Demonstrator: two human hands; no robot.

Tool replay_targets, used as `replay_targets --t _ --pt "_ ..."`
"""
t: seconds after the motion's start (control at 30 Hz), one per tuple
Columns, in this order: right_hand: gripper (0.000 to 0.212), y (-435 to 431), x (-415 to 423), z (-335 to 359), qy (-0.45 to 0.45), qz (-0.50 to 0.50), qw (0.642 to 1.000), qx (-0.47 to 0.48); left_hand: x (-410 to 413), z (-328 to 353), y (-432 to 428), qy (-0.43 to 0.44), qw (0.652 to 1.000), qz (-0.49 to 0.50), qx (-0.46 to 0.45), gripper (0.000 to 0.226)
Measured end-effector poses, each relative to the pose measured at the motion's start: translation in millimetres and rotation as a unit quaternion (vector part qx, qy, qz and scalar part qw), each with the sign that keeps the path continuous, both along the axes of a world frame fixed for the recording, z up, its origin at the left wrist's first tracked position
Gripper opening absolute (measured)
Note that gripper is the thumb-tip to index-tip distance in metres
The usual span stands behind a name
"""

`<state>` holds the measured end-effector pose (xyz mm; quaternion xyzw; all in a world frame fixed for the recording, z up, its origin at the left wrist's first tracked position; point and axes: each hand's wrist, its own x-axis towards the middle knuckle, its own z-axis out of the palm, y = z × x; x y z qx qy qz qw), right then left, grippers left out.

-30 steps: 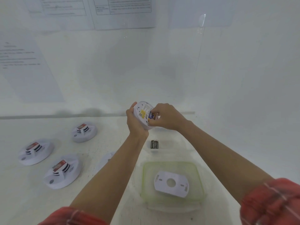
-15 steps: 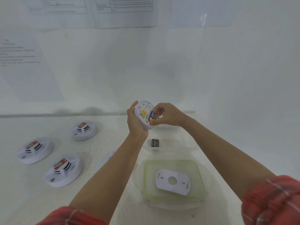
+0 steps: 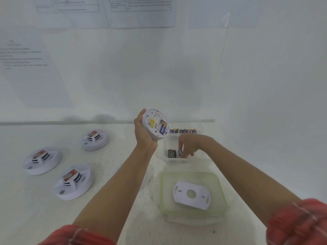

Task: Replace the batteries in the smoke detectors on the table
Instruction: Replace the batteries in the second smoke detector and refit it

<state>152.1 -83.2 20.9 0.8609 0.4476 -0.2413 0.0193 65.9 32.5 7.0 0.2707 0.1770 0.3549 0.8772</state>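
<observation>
Green-rimmed box [image 3: 163,191] nearest on the table [image 3: 109,156], 1 white mounting plate [image 3: 192,195] inside it. Left of the box: 3 smoke detectors [image 3: 73,183] [image 3: 42,160] [image 3: 95,139], face up. Just beyond the box: clear tray [image 3: 177,160] with 2 black batteries [image 3: 172,153]. Right hand [image 3: 192,145] is in the tray, grip pinching 1 loose purple battery [image 3: 180,152]. Beyond-left of the box, off the table: left hand [image 3: 144,137], grip wrapped around a 4th detector [image 3: 152,121], back up, 1 seated purple battery [image 3: 163,128] in its bay. Farthest: battery row [image 3: 183,131], count unclear.

Right grip [image 3: 191,145] with battery [image 3: 180,152], now at tray [image 3: 175,161]
</observation>
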Motion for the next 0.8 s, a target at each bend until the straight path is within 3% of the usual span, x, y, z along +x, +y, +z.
replay_targets --t 0.23,0.33,0.43,0.57,0.8 --pt "0.047 -5 0 -2 0.027 -0.024 0.996 0.076 -3 -3 -1 -0.009 1.0 -0.016 0.007 0.022" --pt "0.024 -5 6 19 -0.003 -0.057 0.969 0.24 -2 -1 -1 -0.026 0.999 -0.023 0.005 0.022" --pt "0.035 0 0 26 0.032 -0.071 0.929 0.361 3 -1 1 -0.018 0.999 -0.035 -0.004 0.025" --pt "0.053 4 -9 16 0.042 -0.08 0.928 0.363 9 3 -2 -0.027 0.999 -0.027 -0.017 0.024" --pt "0.032 4 -8 18 0.077 -0.095 0.906 0.406 12 3 -10 -0.024 0.999 0.001 -0.024 0.024"
